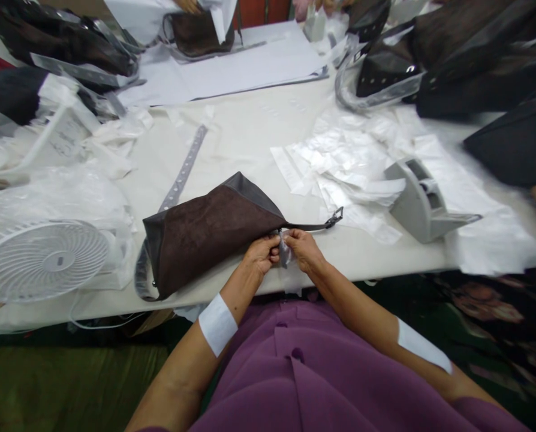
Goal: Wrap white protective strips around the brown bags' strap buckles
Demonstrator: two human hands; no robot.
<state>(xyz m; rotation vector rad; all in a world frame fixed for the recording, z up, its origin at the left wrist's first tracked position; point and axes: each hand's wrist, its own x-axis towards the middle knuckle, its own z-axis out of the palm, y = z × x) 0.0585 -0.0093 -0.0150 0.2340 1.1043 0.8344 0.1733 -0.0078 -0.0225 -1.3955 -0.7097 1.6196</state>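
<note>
A dark brown suede handbag (218,225) with black trim lies tilted on the table, its lower right corner close to my hands. My left hand (262,253) is closed in a pinch by that corner, on a small grey tab (283,251) hanging there. Opposite it, my right hand (303,247) pinches a bit of clear plastic wrap (288,240) around the same tab. A short black strap with a buckle (334,218) extends right from the bag. Behind the bag, a plastic-covered strap with holes (187,165) stretches away. My fingers partly hide the tab.
A white fan (47,258) stands at left, near plastic bags (56,195). To the right are a grey tape dispenser (423,201) and white wrapping sheets (344,162). More dark bags (484,54) are piled back right. Across the table, another person's hand (187,6) is above a bag.
</note>
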